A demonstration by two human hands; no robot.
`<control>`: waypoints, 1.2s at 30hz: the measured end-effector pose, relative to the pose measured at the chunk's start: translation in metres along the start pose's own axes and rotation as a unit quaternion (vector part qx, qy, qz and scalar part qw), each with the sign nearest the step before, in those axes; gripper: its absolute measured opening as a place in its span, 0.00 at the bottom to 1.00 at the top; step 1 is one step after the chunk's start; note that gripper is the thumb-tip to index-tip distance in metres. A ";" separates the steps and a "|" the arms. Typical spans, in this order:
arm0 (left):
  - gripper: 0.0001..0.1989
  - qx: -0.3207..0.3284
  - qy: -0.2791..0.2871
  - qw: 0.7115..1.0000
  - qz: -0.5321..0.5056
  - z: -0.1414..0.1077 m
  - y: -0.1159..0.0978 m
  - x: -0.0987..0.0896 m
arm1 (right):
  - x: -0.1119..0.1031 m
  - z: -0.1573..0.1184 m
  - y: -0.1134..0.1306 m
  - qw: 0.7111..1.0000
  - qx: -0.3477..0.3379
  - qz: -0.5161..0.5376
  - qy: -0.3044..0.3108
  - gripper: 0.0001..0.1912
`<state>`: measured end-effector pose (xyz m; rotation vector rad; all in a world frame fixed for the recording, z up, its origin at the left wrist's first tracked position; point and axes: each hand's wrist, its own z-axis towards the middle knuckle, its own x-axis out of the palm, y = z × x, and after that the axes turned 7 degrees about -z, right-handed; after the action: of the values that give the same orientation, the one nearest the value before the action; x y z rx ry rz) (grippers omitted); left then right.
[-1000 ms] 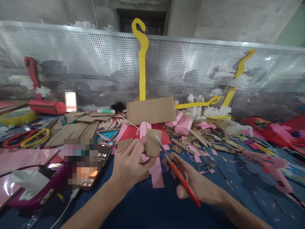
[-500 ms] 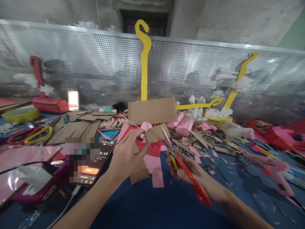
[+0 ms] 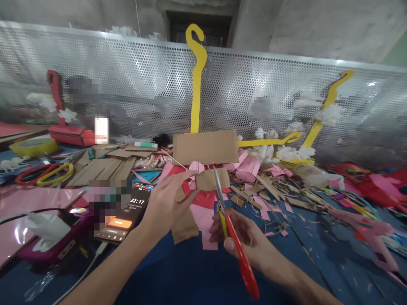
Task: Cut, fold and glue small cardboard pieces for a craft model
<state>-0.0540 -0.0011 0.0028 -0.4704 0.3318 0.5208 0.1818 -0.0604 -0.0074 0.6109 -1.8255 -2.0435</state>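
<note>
Cardboard piece (image 3: 210, 179) at centre, left hand (image 3: 165, 200) at eight o'clock, phone (image 3: 140, 197) past it, scissors (image 3: 238, 245) in right hand (image 3: 252, 243) at five, glue gun (image 3: 365, 224) at four, cardboard panel (image 3: 206, 147) at twelve, hooked strip (image 3: 197, 93) behind that.

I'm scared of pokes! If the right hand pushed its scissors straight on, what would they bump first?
Probably the small cardboard by the left hand; the scissors overlap it in view, but depth is unclear.

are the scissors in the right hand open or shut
The scissors look slightly open: one blade crosses in front of the cardboard piece, and what seems the other's tip shows past its far edge.
</note>
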 end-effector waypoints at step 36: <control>0.19 0.009 -0.001 1.000 0.027 0.000 0.001 -0.003 | 0.002 0.000 0.002 0.999 0.018 0.035 0.003 0.18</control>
<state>-0.0571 -0.0012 0.0036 -0.4436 0.3479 0.5705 0.1801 -0.0615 -0.0057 0.5545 -1.8571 -1.9651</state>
